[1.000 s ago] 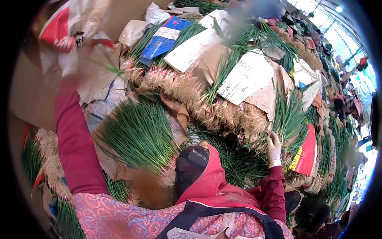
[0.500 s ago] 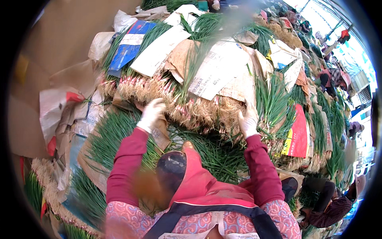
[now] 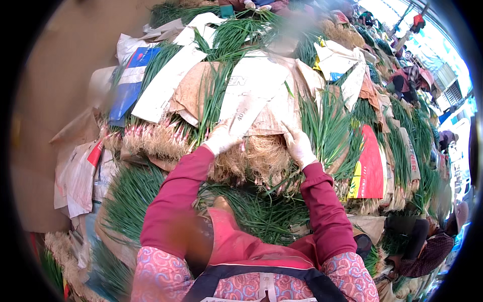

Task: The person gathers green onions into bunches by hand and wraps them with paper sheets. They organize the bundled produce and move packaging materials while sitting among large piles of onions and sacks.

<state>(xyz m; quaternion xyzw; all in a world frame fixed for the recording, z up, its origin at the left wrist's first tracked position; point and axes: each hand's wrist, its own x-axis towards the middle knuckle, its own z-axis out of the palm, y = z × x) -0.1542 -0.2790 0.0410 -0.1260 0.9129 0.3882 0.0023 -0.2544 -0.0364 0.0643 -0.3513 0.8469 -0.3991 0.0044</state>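
My left hand (image 3: 223,139), in a whitish glove, lies on the lower left corner of a pale paper sack (image 3: 256,85), its fingers stretched out over it. The sack drapes over a bundle of green onions whose pale, stringy roots (image 3: 256,158) stick out towards me. At the sack's lower right corner is my right hand (image 3: 300,147), gloved too, with thumb and bent fingers closed on the edge. Loose green onion leaves (image 3: 327,121) spread beside my right hand. Left of my left hand, pinkish bulbs and roots (image 3: 156,138) line the front of the pile.
Green leaves (image 3: 266,216) lie below the pile, near my red trousers (image 3: 246,241). A blue-and-white sack (image 3: 132,83) and a red-and-yellow sack (image 3: 370,166) cover other bundles. One person's hands (image 3: 259,6) show at the far edge; another person (image 3: 427,246) crouches at right.
My left hand has moved right, from the roots onto the sack's corner. My right hand has come in against the sack's edge, so my hands are closer together. The view has shifted.
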